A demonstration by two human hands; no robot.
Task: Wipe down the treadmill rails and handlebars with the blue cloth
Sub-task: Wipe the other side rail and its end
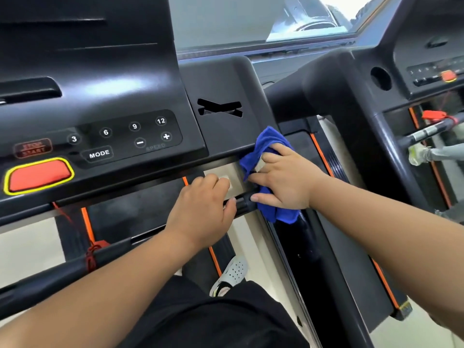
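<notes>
Right hand [283,182] grips the bunched blue cloth [266,144], fingers spread over it and thumb under, at the bar's [242,203] right end below the console [100,84] corner. Left hand [200,209] curls round the bar just beside it. Red cord [91,254] is tied on the bar further left. Second treadmill [364,121] at right. Console reads 3, 6, 9, 12, MODE, SPEED, STOP/START, above a red button [37,175].

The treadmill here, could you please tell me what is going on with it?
A person is wiping it down. Their right-hand grip holds the blue cloth bunched against the right end of the handlebar, just below the console corner. Their left-hand grip is curled over the same handlebar right beside it. The rest of the bar, running off to the left, is not under the cloth.
</notes>
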